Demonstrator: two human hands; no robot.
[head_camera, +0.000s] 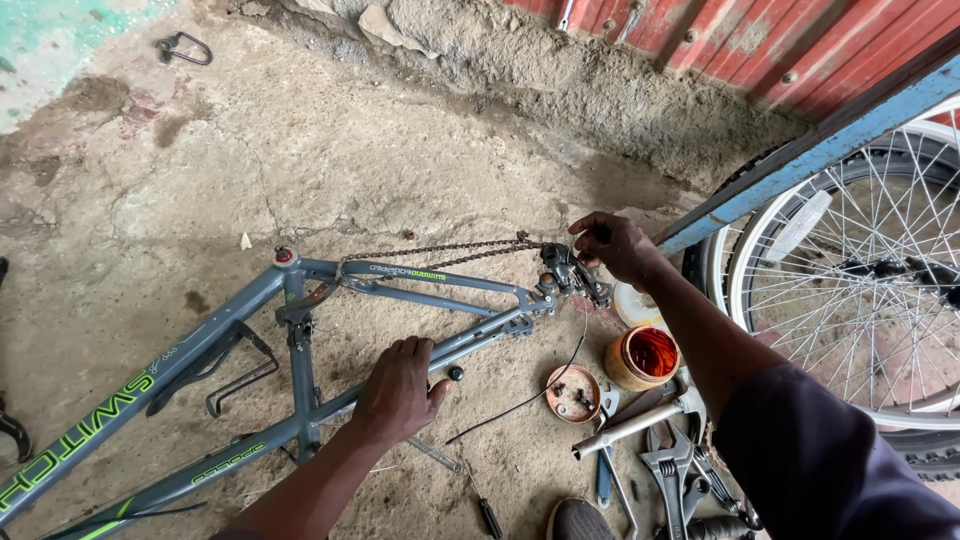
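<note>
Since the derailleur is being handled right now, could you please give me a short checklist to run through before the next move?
1. Left hand steadies the frame: ok, it presses on a lower tube.
2. Right hand on the derailleur: ok, fingers touch its top.
3. Chain seated on the derailleur: cannot tell, it reaches it, but the routing is too small to see.
4. Cable attached: not ok, its end lies loose on the ground.
5. Tools in reach: ok, hammer and wrench lie by the right arm.
6. Open cup clear of the arm: not ok, it sits just under the forearm.
</note>
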